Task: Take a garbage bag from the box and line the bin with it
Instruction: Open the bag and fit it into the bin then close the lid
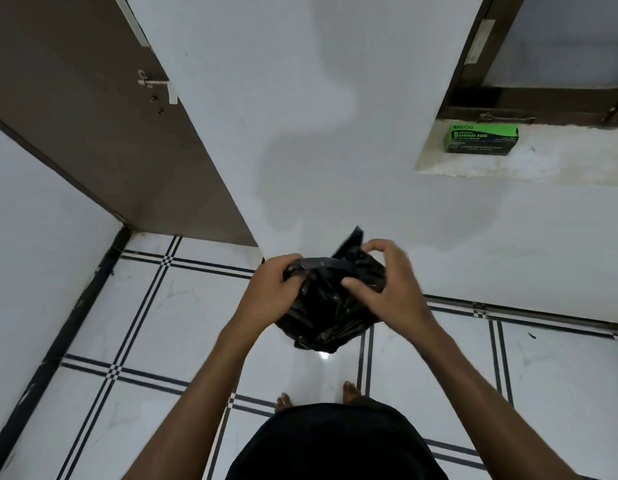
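Note:
A crumpled black garbage bag (326, 306) hangs in front of me above the tiled floor, held between both hands. My left hand (271, 289) grips its upper left edge. My right hand (387, 282) pinches the plastic at the upper right, fingers curled into the folds. The green garbage bag box (480, 138) stands on a window ledge at the upper right, well away from my hands. No bin is in view.
A brown door (103, 133) with a metal latch stands open at the left. A white wall (318, 116) faces me. The stone ledge (542, 161) sits under a dark-framed window. My bare feet (318, 396) stand on white floor tiles with black lines.

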The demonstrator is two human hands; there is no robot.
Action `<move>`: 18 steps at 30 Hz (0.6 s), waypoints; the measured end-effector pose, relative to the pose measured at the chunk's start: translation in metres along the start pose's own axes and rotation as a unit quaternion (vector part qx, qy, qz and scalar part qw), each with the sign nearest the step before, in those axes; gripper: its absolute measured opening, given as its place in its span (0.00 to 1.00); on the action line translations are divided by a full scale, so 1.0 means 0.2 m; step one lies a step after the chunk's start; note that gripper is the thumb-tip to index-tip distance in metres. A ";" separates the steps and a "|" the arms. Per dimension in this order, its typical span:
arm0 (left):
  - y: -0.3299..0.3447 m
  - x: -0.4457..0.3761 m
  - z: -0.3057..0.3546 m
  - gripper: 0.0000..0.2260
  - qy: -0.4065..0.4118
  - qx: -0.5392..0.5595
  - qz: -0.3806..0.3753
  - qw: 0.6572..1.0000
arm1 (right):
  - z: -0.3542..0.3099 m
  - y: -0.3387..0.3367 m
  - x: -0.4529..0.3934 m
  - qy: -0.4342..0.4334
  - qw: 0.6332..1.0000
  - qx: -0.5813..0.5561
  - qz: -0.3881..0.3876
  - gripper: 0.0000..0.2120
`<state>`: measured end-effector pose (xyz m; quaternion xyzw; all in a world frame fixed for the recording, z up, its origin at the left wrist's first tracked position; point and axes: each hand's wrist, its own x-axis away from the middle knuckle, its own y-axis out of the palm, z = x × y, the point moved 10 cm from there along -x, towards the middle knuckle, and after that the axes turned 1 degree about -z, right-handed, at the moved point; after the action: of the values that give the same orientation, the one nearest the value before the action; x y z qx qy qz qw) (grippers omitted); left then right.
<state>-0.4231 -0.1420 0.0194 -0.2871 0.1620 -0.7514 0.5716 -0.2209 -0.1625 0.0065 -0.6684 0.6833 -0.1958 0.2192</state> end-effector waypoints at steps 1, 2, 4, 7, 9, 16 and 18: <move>0.01 -0.01 0.01 0.11 -0.002 0.038 -0.024 0.999 | -0.03 0.07 -0.01 -0.007 0.999 0.005 -0.040 0.32; 0.00 -0.02 0.02 0.11 -0.006 0.072 -0.037 0.997 | -0.03 0.14 -0.02 -0.003 0.997 0.001 -0.075 0.37; -0.05 -0.02 0.02 0.12 -0.020 0.142 -0.028 0.989 | 0.00 0.22 -0.06 0.016 0.994 -0.007 -0.107 0.42; -0.22 -0.01 -0.02 0.13 -0.044 0.222 0.031 0.973 | 0.03 0.25 -0.10 0.006 0.995 0.020 -0.100 0.37; -0.36 -0.01 -0.12 0.14 -0.075 0.220 0.104 0.967 | 0.04 0.20 -0.13 0.007 0.997 0.037 -0.064 0.31; -0.77 0.07 -0.35 0.09 -0.021 -0.178 0.211 0.961 | -0.01 0.14 -0.21 -0.036 0.971 0.215 -0.093 0.28; -0.78 0.05 -0.41 0.13 -0.036 -0.261 0.182 0.947 | 0.05 0.14 -0.26 -0.020 0.949 0.298 -0.106 0.26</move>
<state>-0.5952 -0.1130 0.0459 -0.4189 0.3812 -0.5554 0.6088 -0.2369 -0.1103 -0.0153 -0.6447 0.5148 -0.3992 0.3999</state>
